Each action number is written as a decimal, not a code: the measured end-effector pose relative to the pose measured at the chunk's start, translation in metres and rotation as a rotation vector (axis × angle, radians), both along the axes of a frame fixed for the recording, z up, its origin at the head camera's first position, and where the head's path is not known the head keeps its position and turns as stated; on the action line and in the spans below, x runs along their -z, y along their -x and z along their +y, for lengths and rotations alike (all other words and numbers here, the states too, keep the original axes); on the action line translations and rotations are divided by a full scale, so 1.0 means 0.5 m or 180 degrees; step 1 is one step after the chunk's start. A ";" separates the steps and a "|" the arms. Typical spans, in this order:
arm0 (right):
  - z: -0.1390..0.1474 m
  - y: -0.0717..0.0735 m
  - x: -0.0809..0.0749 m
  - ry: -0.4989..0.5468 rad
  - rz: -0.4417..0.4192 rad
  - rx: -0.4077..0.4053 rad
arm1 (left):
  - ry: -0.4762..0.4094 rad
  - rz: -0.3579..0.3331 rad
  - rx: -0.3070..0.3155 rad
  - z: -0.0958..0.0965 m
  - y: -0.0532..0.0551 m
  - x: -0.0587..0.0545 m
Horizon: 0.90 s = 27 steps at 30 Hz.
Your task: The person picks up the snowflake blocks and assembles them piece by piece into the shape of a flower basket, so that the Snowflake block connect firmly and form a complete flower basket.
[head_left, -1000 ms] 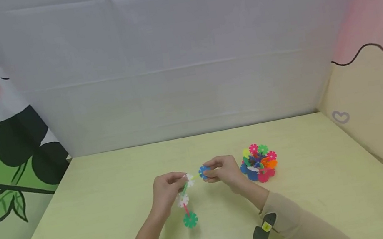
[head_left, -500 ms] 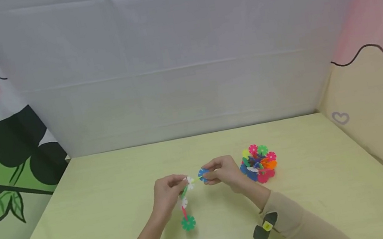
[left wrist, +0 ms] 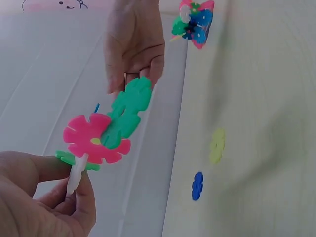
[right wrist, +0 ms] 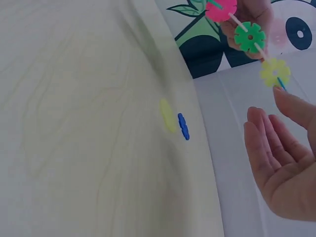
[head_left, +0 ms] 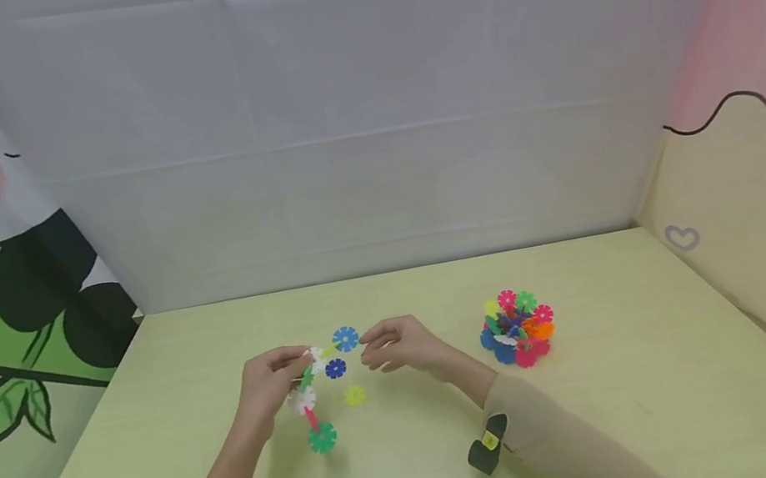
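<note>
My left hand (head_left: 269, 389) pinches a white disc (left wrist: 76, 174) in a chain of slotted plastic snowflake discs, held up over the table. A pink disc (left wrist: 86, 134) and a green disc (head_left: 321, 437) dangle at the chain's lower end. The other end reaches rightward through a yellow disc (right wrist: 271, 74) to a blue disc (head_left: 345, 339). Close to that blue disc is my right hand (head_left: 401, 346), its fingers relaxed and slightly bent, holding nothing. In the right wrist view its thumb tip lies right by the blue disc's edge.
On the table (head_left: 608, 404) lie a loose dark blue disc (head_left: 335, 368) and a yellow snowflake disc (head_left: 354, 396), below the chain. A heap of mixed coloured discs (head_left: 520, 330) sits to the right. A white backdrop (head_left: 368, 148) rises behind the table, with printed side panels.
Both hands have moved left, the left one carrying the chain. My right hand has let go of the blue disc. The loose dark blue and yellow discs have come into sight.
</note>
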State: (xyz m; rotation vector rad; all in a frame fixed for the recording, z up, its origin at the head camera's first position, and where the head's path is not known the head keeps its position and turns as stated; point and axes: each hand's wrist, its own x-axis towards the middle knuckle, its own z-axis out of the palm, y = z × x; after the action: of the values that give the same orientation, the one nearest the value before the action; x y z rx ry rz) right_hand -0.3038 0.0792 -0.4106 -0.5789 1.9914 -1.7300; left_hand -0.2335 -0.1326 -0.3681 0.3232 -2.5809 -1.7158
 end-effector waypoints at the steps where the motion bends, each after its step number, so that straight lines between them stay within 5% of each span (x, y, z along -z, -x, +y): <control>1: -0.010 0.002 0.004 -0.0080 0.0065 -0.0068 | 0.0009 -0.0025 -0.0007 -0.012 -0.002 -0.004; 12: -0.075 0.025 0.059 -0.1293 0.0822 -0.0701 | -0.0015 -0.0158 -0.0021 -0.076 -0.028 -0.015; 27: -0.077 0.018 0.054 -0.1623 0.1169 -0.0671 | -0.0218 -0.0136 -0.0022 -0.062 -0.034 0.002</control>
State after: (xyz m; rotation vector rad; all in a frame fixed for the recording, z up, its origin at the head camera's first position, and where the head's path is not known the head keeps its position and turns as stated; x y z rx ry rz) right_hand -0.3130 0.0409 -0.4374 -0.9261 2.3965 -0.9834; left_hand -0.2167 -0.1635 -0.3693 0.3742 -2.5509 -1.8178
